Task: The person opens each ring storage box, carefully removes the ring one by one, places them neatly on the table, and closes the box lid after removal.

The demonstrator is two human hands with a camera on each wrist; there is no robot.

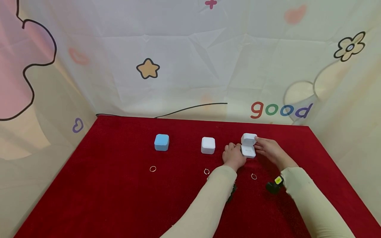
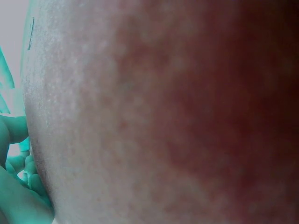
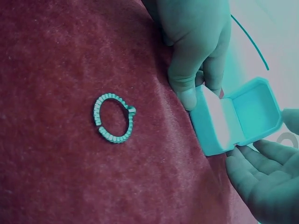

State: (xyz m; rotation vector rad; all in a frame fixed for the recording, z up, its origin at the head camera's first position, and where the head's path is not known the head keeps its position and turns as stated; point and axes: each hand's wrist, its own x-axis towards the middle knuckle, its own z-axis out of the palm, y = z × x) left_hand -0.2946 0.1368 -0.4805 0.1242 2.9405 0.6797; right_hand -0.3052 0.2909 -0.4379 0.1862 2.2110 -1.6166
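A white ring box (image 1: 248, 151) stands with its lid raised on the red cloth, between both hands. My left hand (image 1: 234, 156) grips its base from the left; in the right wrist view the thumb presses the base's near side. From the right, my right hand (image 1: 271, 150) holds the box, its thumb at the lid's edge and fingers by the hinge side. In front lies a ring (image 3: 131, 123), a studded band with a small gap and a raised stone. Blurred skin fills most of the left wrist view, with a few fingers (image 2: 16, 128) at its left edge.
A shut white box (image 1: 208, 145) stands left of my left hand, and a blue box (image 1: 161, 142) farther left. One ring (image 1: 206, 171) lies before the white box, another ring (image 1: 152, 169) before the blue one. A printed curtain (image 1: 184, 66) hangs behind the red cloth (image 1: 104, 191).
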